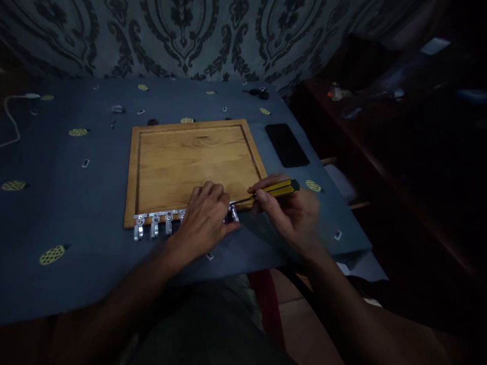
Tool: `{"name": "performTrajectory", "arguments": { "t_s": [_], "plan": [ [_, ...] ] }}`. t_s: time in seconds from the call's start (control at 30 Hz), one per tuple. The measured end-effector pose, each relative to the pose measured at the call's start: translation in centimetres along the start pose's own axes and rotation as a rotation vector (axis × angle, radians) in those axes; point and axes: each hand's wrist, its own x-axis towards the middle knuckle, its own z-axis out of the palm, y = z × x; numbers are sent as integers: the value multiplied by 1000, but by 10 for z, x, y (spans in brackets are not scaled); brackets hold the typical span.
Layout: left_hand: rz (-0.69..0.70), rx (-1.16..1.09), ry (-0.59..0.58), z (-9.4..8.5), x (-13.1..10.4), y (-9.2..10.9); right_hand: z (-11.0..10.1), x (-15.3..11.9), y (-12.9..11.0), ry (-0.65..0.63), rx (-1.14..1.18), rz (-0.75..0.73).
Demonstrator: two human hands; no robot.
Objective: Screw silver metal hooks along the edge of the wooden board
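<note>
A framed wooden board (194, 167) lies flat on the blue cloth-covered table (91, 263). Along its near edge runs a metal strip with several silver hooks (154, 225). My left hand (207, 215) rests over the right part of this strip, its fingers bent and pressed down near the last hook (235, 213); the spot under its fingers is hidden. In my right hand (291, 213) is a yellow and black screwdriver (279, 188), pointing left, with its tip at the strip beside my left fingers.
A black phone (287, 145) lies right of the board. Behind it are a small dark object (262, 93) and, farther left, a small metallic piece (117, 109). A white cable (11, 119) lies at the far left. Dark red furniture (365, 147) stands at the right.
</note>
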Motion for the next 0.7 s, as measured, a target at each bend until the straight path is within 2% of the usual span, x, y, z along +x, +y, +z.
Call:
{"name": "performTrajectory", "arguments": {
  "t_s": [0.17,0.4,0.6,0.7],
  "plan": [
    [-19,-21,-16,-1,1,0,2,3,1,-9,-7,-92],
    [-15,-30,-17,-1,1,0,4,8,-3,6,-36,-59],
    [-11,-27,-9,0,0,0,-5,8,-6,-122,41,23],
    [-5,-27,-5,1,0,0,-9,8,-7,-165,37,-18]
  ]
}}
